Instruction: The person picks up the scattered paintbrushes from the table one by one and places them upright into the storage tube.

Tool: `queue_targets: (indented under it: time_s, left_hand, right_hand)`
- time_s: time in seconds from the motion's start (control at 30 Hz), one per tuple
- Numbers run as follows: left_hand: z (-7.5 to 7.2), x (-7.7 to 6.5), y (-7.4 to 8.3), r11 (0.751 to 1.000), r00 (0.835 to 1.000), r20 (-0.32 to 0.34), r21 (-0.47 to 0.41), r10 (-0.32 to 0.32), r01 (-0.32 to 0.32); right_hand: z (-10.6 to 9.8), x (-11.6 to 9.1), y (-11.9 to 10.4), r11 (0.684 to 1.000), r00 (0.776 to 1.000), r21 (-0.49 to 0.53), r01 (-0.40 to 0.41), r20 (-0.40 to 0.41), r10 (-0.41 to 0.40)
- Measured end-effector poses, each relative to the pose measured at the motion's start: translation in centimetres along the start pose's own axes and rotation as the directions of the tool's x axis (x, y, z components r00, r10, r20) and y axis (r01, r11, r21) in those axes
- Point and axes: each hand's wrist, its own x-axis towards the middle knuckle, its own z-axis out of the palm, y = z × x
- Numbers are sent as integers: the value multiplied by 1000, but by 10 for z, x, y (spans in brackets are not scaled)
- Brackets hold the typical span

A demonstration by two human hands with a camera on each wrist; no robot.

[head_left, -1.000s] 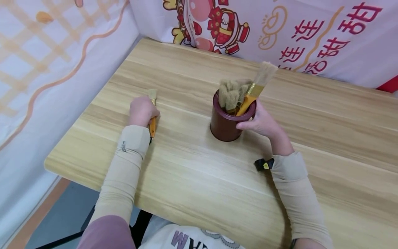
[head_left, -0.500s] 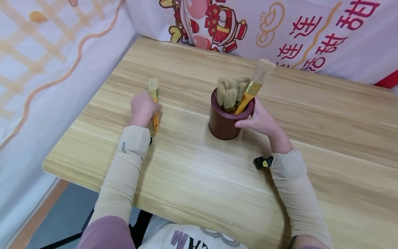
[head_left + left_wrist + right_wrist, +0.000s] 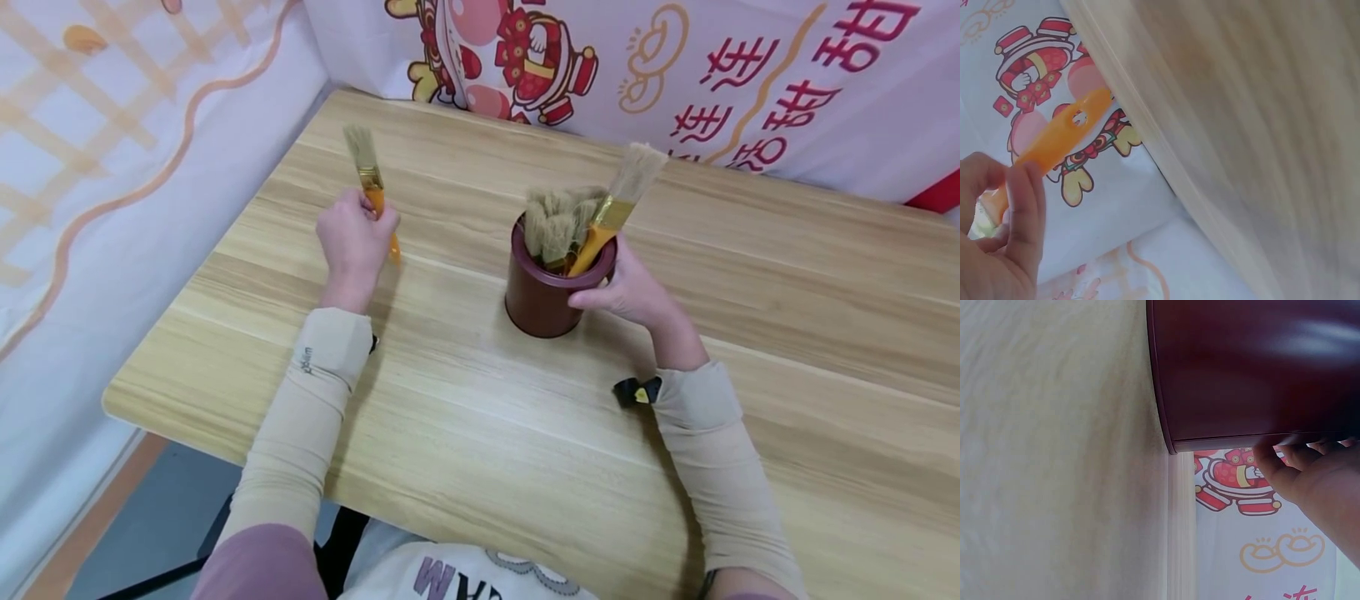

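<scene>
My left hand (image 3: 352,237) pinches a paintbrush (image 3: 371,177) by its orange handle, raised over the left part of the table with the pale bristles pointing up and away. In the left wrist view thumb and fingers grip the paintbrush handle (image 3: 1054,145), whose holed end points up. On the table stands a dark red-brown brush pot (image 3: 542,300), upright. My right hand (image 3: 633,287) holds its right side, thumb at the front; the right wrist view has the fingers against the pot wall (image 3: 1254,369). Several paintbrushes (image 3: 555,233) fill it, bristles up; a wider paintbrush (image 3: 613,214) leans right.
The wood-grain table (image 3: 465,417) ends at a printed cloth backdrop (image 3: 675,83) behind and a white cloth wall (image 3: 247,142) on the left. A small black wrist strap piece (image 3: 636,392) sits beside the right cuff.
My left hand has lifted the paintbrush off the table and moved it away from me, tilting its bristles up. The right hand and the brush pot have stayed in place.
</scene>
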Motion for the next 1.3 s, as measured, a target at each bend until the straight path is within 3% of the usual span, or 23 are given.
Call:
queue_targets:
  time_s: [0.33, 0.5, 0.7, 1.3]
  left_hand:
    - [4, 2, 7, 993, 994, -110, -112, 20, -33]
    - [2, 1, 8, 993, 990, -143, -118, 1, -18]
    - [1, 0, 9, 995, 988, -149, -94, -26, 12]
    - [4, -2, 13, 996, 991, -130, -78, 23, -33]
  right_hand:
    - [-1, 2, 1, 1000, 1000, 1, 28, 12, -28]
    - [-1, 1, 0, 999, 1000, -14, 29, 2, -29]
    - [-1, 0, -1, 1000, 1000, -25, 4, -6, -5]
    - [-1, -1, -1, 999, 1000, -35, -12, -8, 12]
